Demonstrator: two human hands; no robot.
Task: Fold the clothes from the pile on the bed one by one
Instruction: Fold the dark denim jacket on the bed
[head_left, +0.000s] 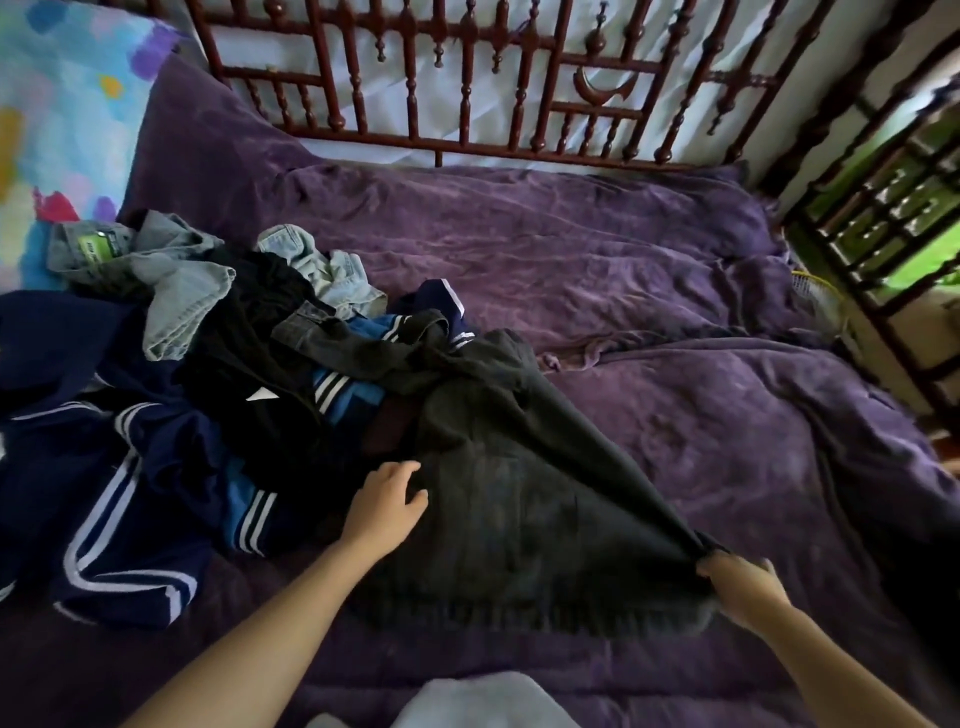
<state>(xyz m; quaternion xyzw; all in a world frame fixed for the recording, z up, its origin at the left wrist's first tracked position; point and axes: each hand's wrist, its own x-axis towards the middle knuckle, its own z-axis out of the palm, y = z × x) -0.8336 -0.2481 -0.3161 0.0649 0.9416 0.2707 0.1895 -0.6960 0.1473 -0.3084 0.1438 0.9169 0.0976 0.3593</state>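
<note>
Head view looks down on a bed (649, 249) with a rumpled purple cover. The pile of clothes (208, 364) (navy striped pieces, pale denim, black) is heaped on its left side. A dark grey garment (519, 493) spreads from the pile toward the near edge. The right hand (743, 587) has its grip closed tight on the garment's bunched corner. The left hand (387, 501) rests on the opposite edge, fingers loosely bent, grip slack.
</note>
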